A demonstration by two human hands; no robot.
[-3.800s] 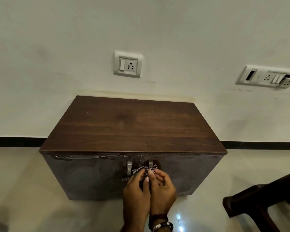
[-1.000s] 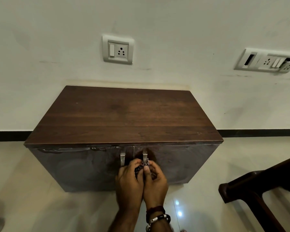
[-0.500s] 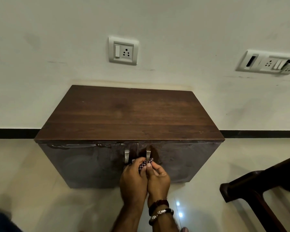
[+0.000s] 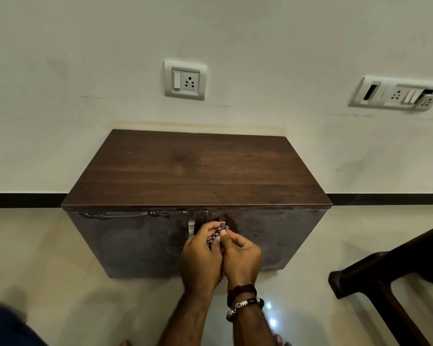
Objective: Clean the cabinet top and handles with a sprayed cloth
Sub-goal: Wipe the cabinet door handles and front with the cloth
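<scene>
Left hand (image 4: 200, 255) and right hand (image 4: 240, 258): each grip pinching checkered cloth (image 4: 216, 236) against right handle (image 4: 222, 224) of cabinet (image 4: 198, 171); left handle (image 4: 191, 228) bare.

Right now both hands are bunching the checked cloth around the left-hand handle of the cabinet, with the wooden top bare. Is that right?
Not quite. The head view shows the left hand and right hand gripping the checked cloth at the right-hand handle. The left-hand handle stands uncovered beside them. The cabinet's wooden top is indeed bare.

Pale wall (image 4: 85, 58), sockets (image 4: 185, 79), glossy floor (image 4: 35, 258).
</scene>
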